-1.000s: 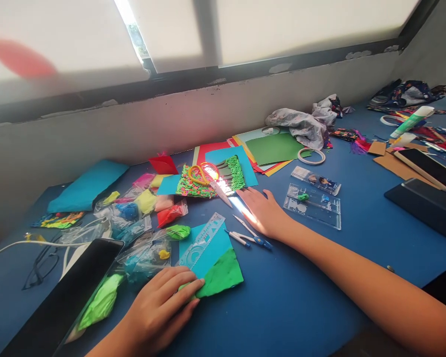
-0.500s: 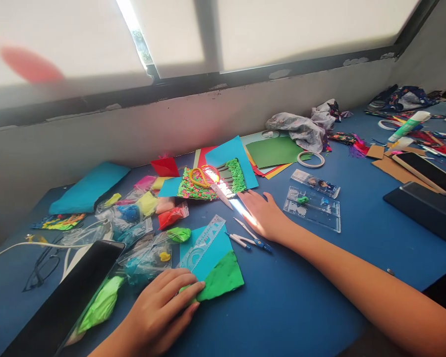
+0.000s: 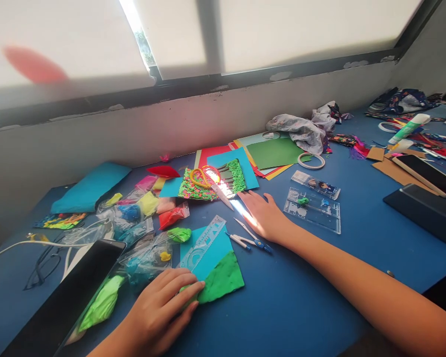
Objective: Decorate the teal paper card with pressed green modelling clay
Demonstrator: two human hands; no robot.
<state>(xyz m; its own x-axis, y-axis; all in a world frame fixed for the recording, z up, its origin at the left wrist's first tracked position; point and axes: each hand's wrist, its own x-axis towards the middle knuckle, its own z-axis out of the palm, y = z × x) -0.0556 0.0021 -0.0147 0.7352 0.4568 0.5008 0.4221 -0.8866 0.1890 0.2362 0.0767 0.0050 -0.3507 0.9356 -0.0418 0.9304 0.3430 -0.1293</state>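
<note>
My left hand (image 3: 167, 307) rests with extended fingers on the left corner of a blue card (image 3: 200, 233), partly covered by green modelling clay (image 3: 223, 280). Lighter green shows under its fingers. A clear ruler (image 3: 203, 243) lies on the card. My right hand (image 3: 262, 213) lies flat on the table, its fingertips beside a decorated clay panel (image 3: 236, 176), with sunlight across it. Orange-handled scissors (image 3: 215, 186) lie over that panel. Just left of the right hand is a drawing compass (image 3: 250, 238) with its legs apart.
Bagged coloured clay (image 3: 148, 203) and a large black phone (image 3: 67, 297) lie left. Coloured paper sheets (image 3: 275, 151), a tape roll (image 3: 311, 160) and a clear plastic case (image 3: 312, 215) are behind and right. Farther right are another phone (image 3: 427, 173), a dark case (image 3: 423, 210) and a glue stick (image 3: 409, 128).
A small red paper piece near the wall has tipped from standing up to lying flatter. Both hands stay in place; the view shifts slightly.
</note>
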